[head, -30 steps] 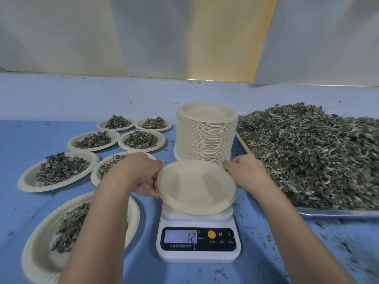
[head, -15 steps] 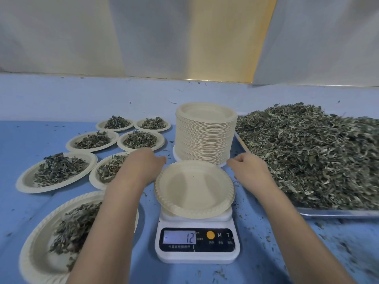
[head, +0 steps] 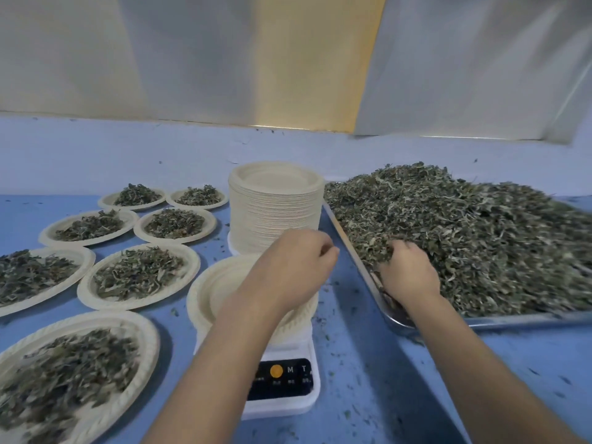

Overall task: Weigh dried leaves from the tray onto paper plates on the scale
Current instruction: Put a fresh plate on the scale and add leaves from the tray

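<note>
Left of the scale (head: 288, 403), seven leaf-filled paper plates (head: 84, 290) sit on the blue table (head: 368, 347). On the scale rests an empty paper plate (head: 209, 293), with the left hand (head: 294, 267) hovering over its right side, fingers (head: 323, 251) loosely curled and holding nothing. Behind the scale stands a plate stack (head: 275, 213). Right of the scale, the right hand (head: 410, 274) digs into the dried leaves (head: 480, 238) on the metal tray (head: 512, 320), fingers curled round a clump.

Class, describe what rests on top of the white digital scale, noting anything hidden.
A cream paper plate rests on the white digital scale; its visible part holds no leaves. The left forearm covers the plate's right side and the display reading.
</note>
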The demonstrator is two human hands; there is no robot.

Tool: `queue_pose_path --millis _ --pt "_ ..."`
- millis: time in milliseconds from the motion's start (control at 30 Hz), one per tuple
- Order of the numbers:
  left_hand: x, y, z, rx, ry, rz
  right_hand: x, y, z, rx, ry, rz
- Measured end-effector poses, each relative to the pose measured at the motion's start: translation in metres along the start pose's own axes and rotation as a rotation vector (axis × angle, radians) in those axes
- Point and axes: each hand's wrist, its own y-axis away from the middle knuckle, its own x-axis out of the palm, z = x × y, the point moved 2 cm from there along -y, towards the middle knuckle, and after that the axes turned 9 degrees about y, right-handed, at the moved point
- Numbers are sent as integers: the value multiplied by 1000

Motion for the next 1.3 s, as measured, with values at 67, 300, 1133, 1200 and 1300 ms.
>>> queue_pose_path --millis 67,300,1133,1200,1300 --pt "4 -5 -11 42 10 -16 11 -2 -6 140 36 167" --pt "12 -15 -22 105 47 -37 26 -8 1 171 -58 307" --pt "6 -11 -4 -30 144 -21 34 -41 5 -331 246 45" --pt "6 -10 -4 -32 145 -14 37 -41 5 -324 276 168" --pt "6 -10 -4 -39 146 -6 32 -40 7 -314 211 51"
